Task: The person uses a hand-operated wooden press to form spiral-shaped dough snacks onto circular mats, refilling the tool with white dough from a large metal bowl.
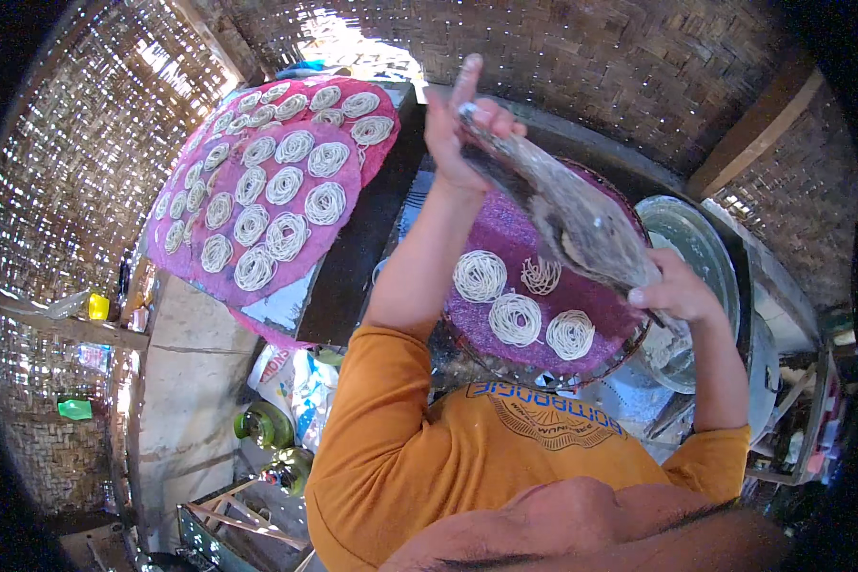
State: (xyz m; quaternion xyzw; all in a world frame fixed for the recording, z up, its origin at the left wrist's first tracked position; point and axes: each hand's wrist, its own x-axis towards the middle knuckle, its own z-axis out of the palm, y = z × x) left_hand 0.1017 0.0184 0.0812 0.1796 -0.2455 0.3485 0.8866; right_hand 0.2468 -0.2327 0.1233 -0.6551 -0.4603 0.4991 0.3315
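My left hand (472,132) grips the upper end of a long, worn grey wooden tool (565,204), one finger pointing upward. Around its lower end my right hand (679,286) is closed. The tool slants down to the right above a round tray (615,368) lined with purple mesh cloth (486,229). On that cloth lie coiled nests of pale noodle strands (480,277), with another nest (515,319) and a third (570,334) beside it. A smaller, looser bundle of strands (541,275) sits just below the tool; whether they touch is unclear.
Left of me, pink cloths (279,179) bear several noodle nests on a raised surface. At right stands a large metal basin (722,286) with pale floury material. Green bottles (264,425) and a plastic bag (307,386) are low at left. Woven bamboo walls (579,64) surround the workspace.
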